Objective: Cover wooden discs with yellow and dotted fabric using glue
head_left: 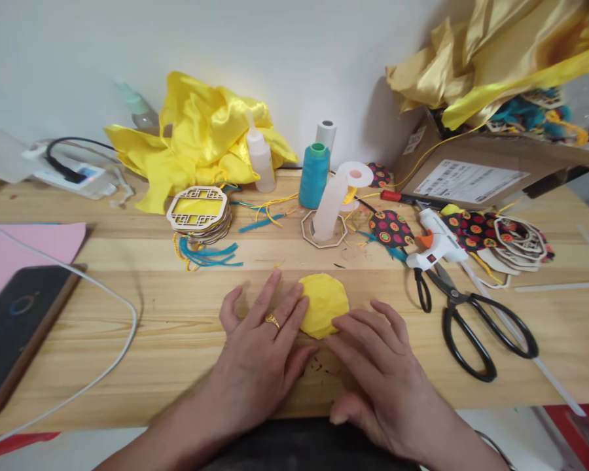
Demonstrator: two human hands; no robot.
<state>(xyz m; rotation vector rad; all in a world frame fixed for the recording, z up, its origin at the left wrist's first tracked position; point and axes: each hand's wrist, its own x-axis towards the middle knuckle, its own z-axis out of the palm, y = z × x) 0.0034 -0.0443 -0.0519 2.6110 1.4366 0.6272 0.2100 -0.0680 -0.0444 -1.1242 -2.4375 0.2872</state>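
Note:
A round yellow fabric-covered disc (323, 304) lies on the wooden table (177, 333) in front of me. My left hand (261, 340), with a ring on one finger, lies flat with fingers stretched out; its fingertips press on the disc's left edge. My right hand (375, 369) lies flat beside it, fingers extended, the tips touching the disc's lower right edge. Neither hand grips anything.
Black scissors (464, 317) and a white glue gun (434, 242) lie to the right. Behind stand a teal thread spool (315, 175), a glue bottle (260, 156), wooden lattice frames (197, 210), yellow satin cloth (206, 134) and patterned discs (391, 227). A phone (14, 327) and white cable (103, 294) lie left; a cardboard box (471, 173) is back right.

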